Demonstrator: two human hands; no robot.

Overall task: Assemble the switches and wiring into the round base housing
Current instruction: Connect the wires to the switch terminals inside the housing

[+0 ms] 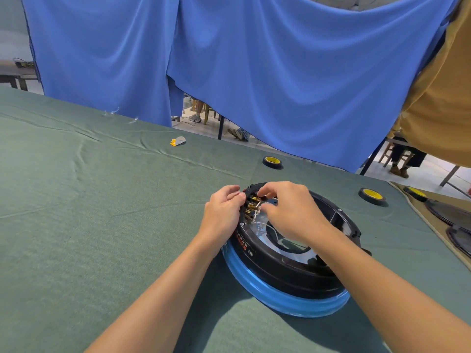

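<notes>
Green table cloth (pixel 102 200) under us. Round base housing (pixel 288 273) sits centre-right, w/ switches (pixel 251 206) at its 10 o'clock rim. Our left hand (pixel 224 210) curls on that rim from 9. Our right hand (pixel 288 207) pinches the switches from 3, so it's nearer. Prongs point inward, approx 3, we reckon.

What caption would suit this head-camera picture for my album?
Left hand and right hand pinch brass switch terminals in the round base housing on a green table.
</notes>
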